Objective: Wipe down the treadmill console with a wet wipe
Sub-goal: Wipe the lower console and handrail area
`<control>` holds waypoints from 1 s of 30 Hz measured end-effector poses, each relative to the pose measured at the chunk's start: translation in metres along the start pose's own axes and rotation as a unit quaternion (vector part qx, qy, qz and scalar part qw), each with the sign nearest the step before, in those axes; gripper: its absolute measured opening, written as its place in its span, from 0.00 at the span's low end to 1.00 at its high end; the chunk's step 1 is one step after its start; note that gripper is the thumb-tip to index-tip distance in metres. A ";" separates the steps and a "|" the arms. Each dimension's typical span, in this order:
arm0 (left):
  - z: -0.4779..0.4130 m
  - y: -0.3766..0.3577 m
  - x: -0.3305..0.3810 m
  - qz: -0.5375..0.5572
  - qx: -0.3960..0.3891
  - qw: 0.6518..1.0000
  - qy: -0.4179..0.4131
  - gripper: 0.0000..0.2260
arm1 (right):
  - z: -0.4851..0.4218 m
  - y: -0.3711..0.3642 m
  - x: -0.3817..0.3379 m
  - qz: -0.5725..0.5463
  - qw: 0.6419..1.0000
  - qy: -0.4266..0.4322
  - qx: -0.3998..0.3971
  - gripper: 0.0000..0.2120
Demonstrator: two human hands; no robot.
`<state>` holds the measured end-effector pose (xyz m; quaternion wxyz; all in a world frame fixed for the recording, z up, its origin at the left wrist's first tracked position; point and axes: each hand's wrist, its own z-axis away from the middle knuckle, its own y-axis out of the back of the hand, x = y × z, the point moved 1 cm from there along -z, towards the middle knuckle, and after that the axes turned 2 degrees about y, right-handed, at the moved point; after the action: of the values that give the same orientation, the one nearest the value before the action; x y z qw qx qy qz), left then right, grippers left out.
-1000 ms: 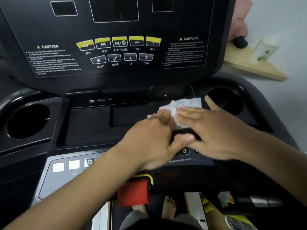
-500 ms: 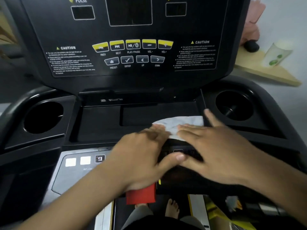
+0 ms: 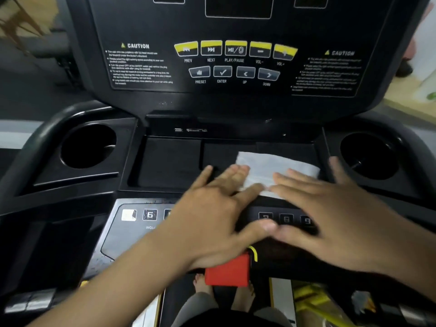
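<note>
The black treadmill console (image 3: 236,105) fills the view, with yellow media buttons (image 3: 236,48) on its upright panel. A white wet wipe (image 3: 266,165) lies spread flat in the right half of the shallow middle tray (image 3: 169,161). My left hand (image 3: 212,215) is flat with its fingers apart, the fingertips touching the wipe's left edge. My right hand (image 3: 335,215) lies flat too, its fingers pressing on the wipe's front right part. Neither hand grips the wipe. The hands hide the wipe's front edge.
Round cup holders sit at the left (image 3: 88,146) and right (image 3: 368,156) of the tray. Below it is a number keypad strip (image 3: 149,214), partly under my hands. A red safety key (image 3: 227,271) hangs under my left wrist. My bare feet (image 3: 200,283) stand on the belt below.
The wipe was bunched under my fingers a second ago and now lies unfolded and flat. Both hands have spread apart over it. The camera has shifted, bringing the console closer.
</note>
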<state>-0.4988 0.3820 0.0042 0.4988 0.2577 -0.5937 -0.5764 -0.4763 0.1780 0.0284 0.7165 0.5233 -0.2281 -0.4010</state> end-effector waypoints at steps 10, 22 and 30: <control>0.025 0.027 -0.056 0.020 0.004 0.999 0.036 0.39 | -0.052 0.012 -0.047 -0.092 0.993 0.078 -0.018 0.36; 0.026 0.016 -0.033 0.002 0.021 0.996 0.091 0.41 | -0.038 0.013 -0.021 -0.030 0.997 0.050 -0.046 0.43; 0.045 0.038 -0.061 -0.107 0.034 0.989 0.101 0.39 | -0.067 0.005 -0.074 -0.103 0.989 0.092 0.050 0.38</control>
<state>-0.5057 0.4630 0.0291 0.4826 0.3936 -0.5289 -0.5766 -0.4675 0.2763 0.0163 0.6620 0.6141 -0.1262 -0.4108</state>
